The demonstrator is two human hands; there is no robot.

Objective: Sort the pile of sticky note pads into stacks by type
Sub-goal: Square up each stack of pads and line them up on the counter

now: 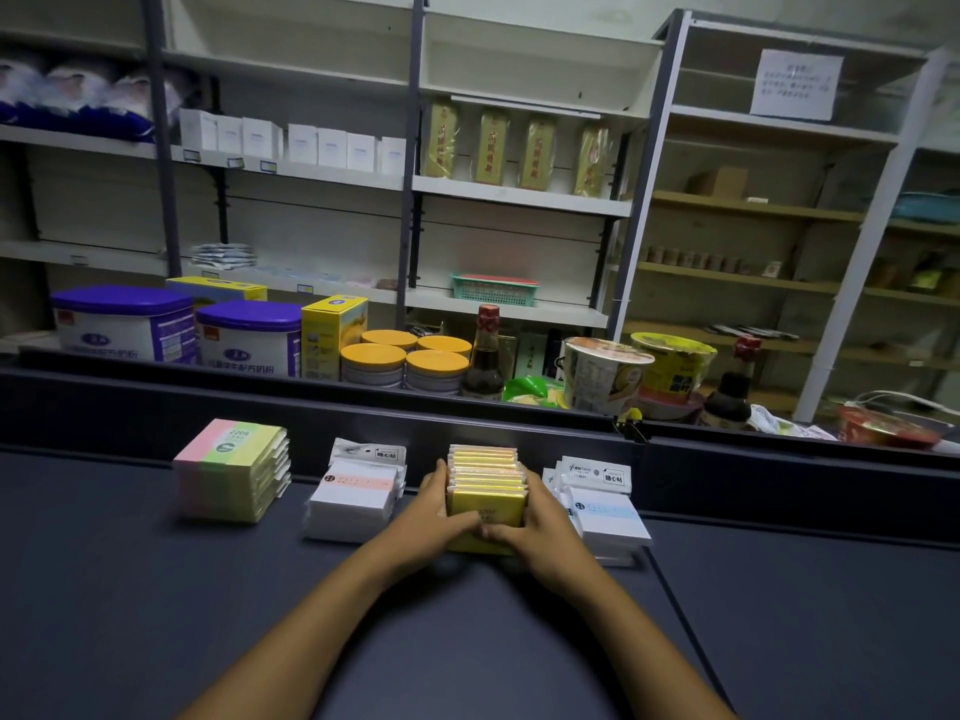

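A stack of yellow sticky note pads [487, 480] stands on the dark counter [156, 615] against its back rail. My left hand [434, 506] grips the stack's left side and front. My right hand [530, 522] grips its right side and front, and the fingertips of both hands meet on the front face. To the left stands a stack of white pads with a pink stripe [356, 498], and further left a stack of pink, green and yellow pads [228, 472]. A stack of white pads with a blue stripe [605, 504] sits right beside my right hand.
A raised dark rail [363, 407] runs behind the stacks. Beyond it stand purple-lidded tins [124, 324], orange-lidded jars [405, 358], sauce bottles [485, 356] and noodle cups [605, 374]. Shelving fills the back wall.
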